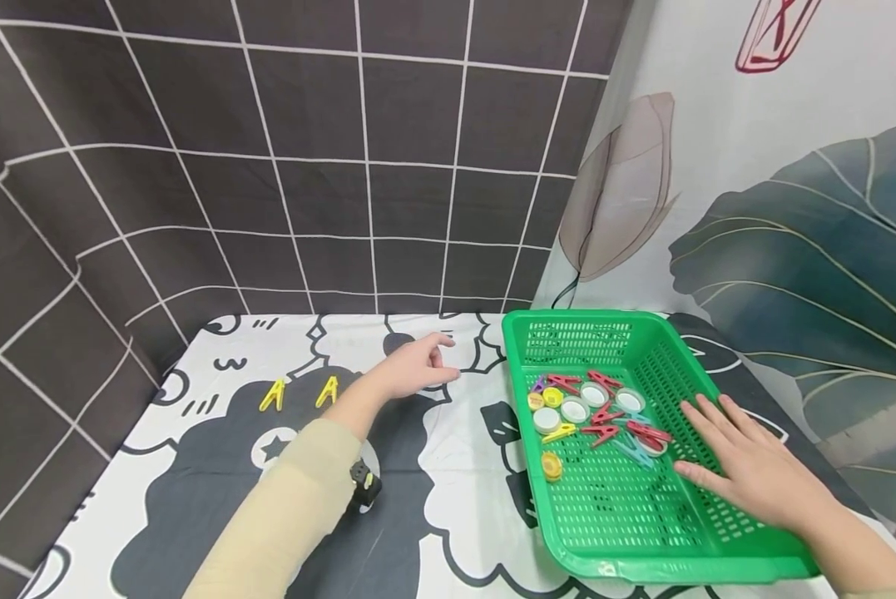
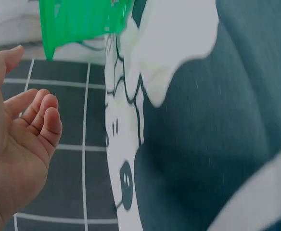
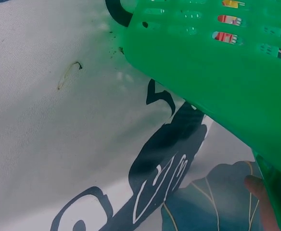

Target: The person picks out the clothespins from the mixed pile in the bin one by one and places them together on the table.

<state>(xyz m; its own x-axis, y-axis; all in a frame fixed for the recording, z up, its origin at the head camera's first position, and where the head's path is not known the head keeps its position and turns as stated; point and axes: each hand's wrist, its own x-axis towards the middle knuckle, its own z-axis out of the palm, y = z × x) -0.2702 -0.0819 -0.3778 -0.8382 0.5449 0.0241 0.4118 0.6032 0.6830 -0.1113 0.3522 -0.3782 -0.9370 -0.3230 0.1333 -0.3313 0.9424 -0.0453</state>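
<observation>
A green plastic basket (image 1: 627, 545) stands on the table at the right, holding several red, yellow and blue clothes pegs (image 1: 603, 433) and several white and yellow bottle caps (image 1: 574, 409). My right hand (image 1: 747, 462) lies flat with straight fingers on the basket's right side; a fingertip (image 3: 256, 185) shows beside the basket wall (image 3: 227, 72) in the right wrist view. My left hand (image 1: 418, 366) hovers over the table left of the basket, fingers relaxed and holding nothing; the same left hand (image 2: 20, 139) shows an empty palm. Two yellow pegs (image 1: 300, 393) lie on the cloth to its left.
A black-and-white cartoon tablecloth (image 1: 448, 499) covers the table. A dark tiled wall (image 1: 305, 166) stands behind and to the left, a leaf-print curtain (image 1: 792, 208) to the right. The basket's corner (image 2: 83, 19) shows at the top of the left wrist view.
</observation>
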